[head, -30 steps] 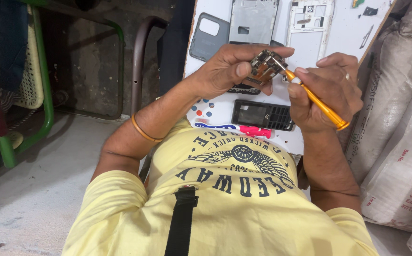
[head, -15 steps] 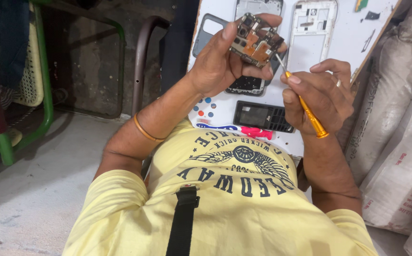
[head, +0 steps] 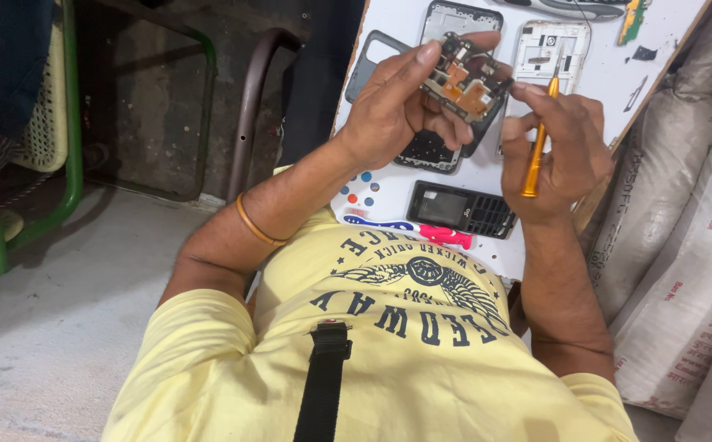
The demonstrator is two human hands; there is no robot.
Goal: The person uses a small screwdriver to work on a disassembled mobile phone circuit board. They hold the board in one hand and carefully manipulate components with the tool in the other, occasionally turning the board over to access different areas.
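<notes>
Left hand (head: pixel 397 115) grip clamped on an opened phone body with exposed circuit board (head: pixel 466 82), held up over the white bench (head: pixel 667 33). Right hand (head: pixel 556 155) grip closed around an orange precision screwdriver (head: pixel 538 147), metal tip just right of the board. To do it well: probably steady the board with the thumb and keep the tip square to the screw. Below the grips: black keypad phone frame (head: pixel 462 209), flat, matte plastic. Above: white phone back frame (head: pixel 548 53), rigid.
</notes>
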